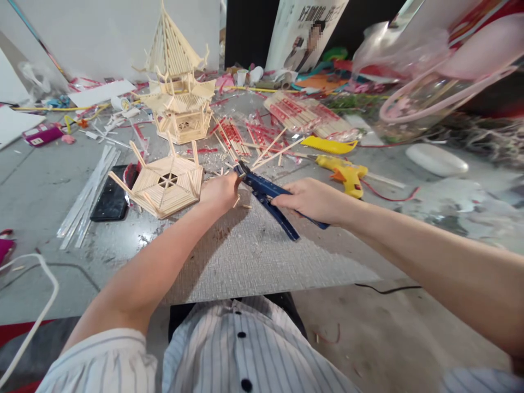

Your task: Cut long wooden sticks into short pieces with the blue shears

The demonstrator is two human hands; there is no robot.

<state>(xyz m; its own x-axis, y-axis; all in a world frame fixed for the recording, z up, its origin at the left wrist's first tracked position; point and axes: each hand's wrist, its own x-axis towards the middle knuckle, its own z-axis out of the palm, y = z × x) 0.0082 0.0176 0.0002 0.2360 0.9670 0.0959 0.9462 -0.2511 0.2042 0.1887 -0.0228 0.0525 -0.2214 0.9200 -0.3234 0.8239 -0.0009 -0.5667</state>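
Observation:
My right hand [307,197] is wrapped round a dark blue hand cutter [266,190], its handles spread apart and pointing toward me. The jaws of the tool are right at the fingers of my left hand [221,191], which is closed; what it pinches is hidden. Short wooden bits lie below the fingers. Just left of that hand stands a hexagonal frame of wooden sticks [164,188], with upright posts at its corners and a spoked opening in the middle. Behind it rises a tiered stick pagoda [182,93] with a pointed roof.
A yellow glue gun [346,173] and a yellow-handled blade [329,144] lie to the right, near a white mouse [437,159]. Packs of chopsticks [298,114] sit farther back. Clear glue sticks [92,194] and a black phone [109,197] are at left.

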